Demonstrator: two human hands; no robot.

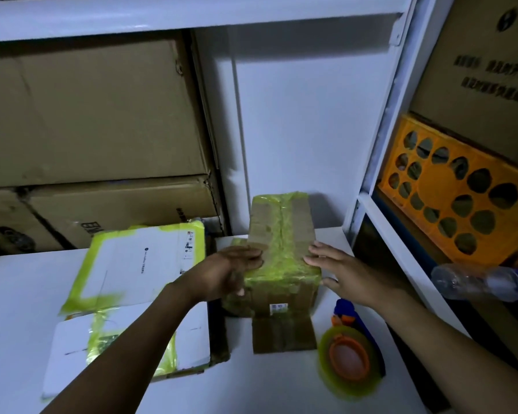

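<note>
Two forearms reach in from six o'clock toward the middle of the white surface [15, 300]. At ten o'clock three big cartons [87, 115] show, stacked on a shelf. At eight o'clock lie two flat white parcels [138, 264], edged in yellow-green tape. At the centre stands one taped box [281, 231]. The left hand [237, 268] rests on its left top edge, grip wide, fingers straight and pressing. The right hand [338, 273] touches the box's right edge, its grip likewise wide and holding nothing. One brown flap [284, 334] lies flat on the surface against the box's near side. At five o'clock sits one tape roll [349, 360] on its dispenser, and at three o'clock one plastic bottle [476, 282] and one orange crate [452, 198]. The step looks like pressing the tape down on the box. The next move likely calls for folding up that loose flap and fetching the roll to seal it.
</note>
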